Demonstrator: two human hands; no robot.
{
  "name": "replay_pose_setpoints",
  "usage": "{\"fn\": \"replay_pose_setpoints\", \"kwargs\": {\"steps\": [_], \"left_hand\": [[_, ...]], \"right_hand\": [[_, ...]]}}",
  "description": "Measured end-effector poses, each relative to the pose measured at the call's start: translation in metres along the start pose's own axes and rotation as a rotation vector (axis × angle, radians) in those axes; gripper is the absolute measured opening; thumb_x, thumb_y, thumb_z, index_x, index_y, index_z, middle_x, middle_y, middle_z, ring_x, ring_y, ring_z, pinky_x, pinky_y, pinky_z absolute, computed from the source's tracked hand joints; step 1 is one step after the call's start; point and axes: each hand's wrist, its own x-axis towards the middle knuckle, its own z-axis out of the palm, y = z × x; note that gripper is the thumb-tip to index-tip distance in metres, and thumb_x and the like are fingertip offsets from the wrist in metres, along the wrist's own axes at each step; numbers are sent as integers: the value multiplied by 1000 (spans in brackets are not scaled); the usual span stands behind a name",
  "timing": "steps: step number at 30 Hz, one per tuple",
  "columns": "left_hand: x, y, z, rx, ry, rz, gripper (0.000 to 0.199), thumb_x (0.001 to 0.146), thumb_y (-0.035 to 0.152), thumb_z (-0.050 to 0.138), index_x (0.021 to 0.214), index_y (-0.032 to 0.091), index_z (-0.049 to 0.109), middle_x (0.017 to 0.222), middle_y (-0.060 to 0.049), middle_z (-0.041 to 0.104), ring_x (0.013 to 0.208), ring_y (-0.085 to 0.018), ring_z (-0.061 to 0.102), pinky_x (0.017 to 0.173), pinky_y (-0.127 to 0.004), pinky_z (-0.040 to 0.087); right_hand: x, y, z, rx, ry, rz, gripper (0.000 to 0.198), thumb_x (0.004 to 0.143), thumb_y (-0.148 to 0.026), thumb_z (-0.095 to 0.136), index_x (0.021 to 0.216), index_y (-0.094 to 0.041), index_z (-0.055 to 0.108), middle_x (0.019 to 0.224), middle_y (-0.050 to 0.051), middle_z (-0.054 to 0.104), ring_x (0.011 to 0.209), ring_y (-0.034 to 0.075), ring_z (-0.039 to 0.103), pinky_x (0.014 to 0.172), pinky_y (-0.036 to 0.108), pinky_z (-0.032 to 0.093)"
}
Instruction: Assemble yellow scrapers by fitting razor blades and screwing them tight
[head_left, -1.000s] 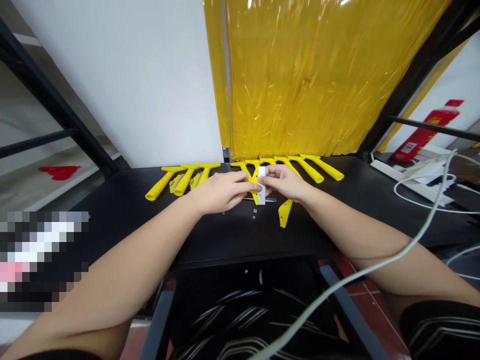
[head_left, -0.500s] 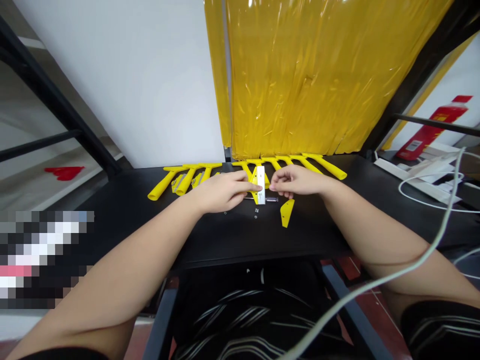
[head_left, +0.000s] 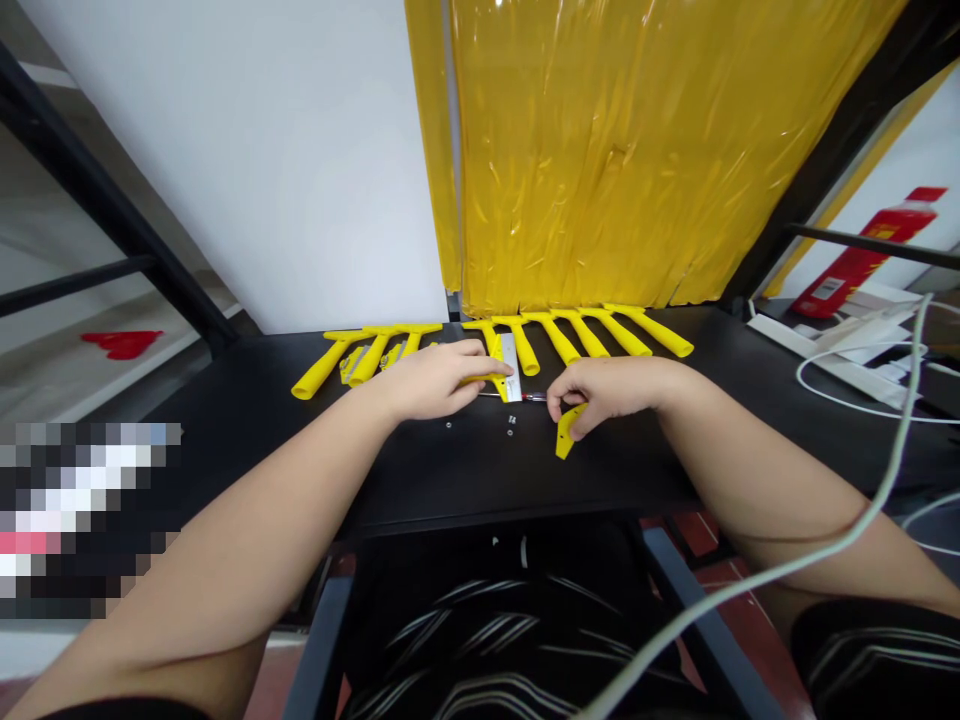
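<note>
Our left hand [head_left: 431, 382] grasps a yellow plastic handle [head_left: 502, 388] and flat silvery strip [head_left: 511, 358]; our right hand [head_left: 606, 388], its pinch uncertain, touches the flat yellow plate [head_left: 565, 438] on the black table [head_left: 450, 475], likely picking up, calling for firm grip.

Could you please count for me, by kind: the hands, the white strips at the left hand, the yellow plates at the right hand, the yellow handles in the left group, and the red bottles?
Hands: 2 (left hand, right hand)
White strip: 1
Yellow plate: 1
Yellow handles: 3
Red bottle: 1
Total: 8
</note>
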Motion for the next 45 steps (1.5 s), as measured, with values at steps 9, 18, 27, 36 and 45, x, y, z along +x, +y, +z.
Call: {"fn": "replay_pose_setpoints", "kwargs": {"steps": [9,18,27,36,45], "left_hand": [[-1,0,-1,-14,27,-7,43,104,26,49,145,28,63,126,-10,68,113,-24,68,99,-40,54],[0,-14,6,-52,57,-17,45,102,26,57,146,25,56,149,-11,63,134,-26,63,113,-43,50],[1,-9,3,-31,38,-33,41,102,28,56,143,24,58,144,-10,66,131,-27,64,111,-43,52],[0,-14,2,-31,17,-42,38,102,27,56,139,22,62,136,-12,67,124,-26,66,108,-42,52],[0,-13,1,-21,3,-51,39,102,28,57,140,22,62,136,-11,66,124,-26,65,108,-42,51]], "right_hand": [[-9,-12,-1,488,74,-346,29,92,-43,78,96,-19,64,88,0,65,76,13,60,72,28,47],[0,10,-4,793,442,-230,46,80,-35,91,113,-22,61,76,-5,68,61,10,62,61,23,51],[27,16,7,872,591,43,37,70,-28,92,93,-23,63,73,-1,66,65,13,60,62,28,54],[4,12,-2,344,301,114,26,76,-23,76,97,-22,61,86,3,69,70,16,59,64,29,46],[-16,-13,-6,123,66,-4,32,80,-41,83,102,-21,72,86,1,68,74,16,59,66,29,43]]}}
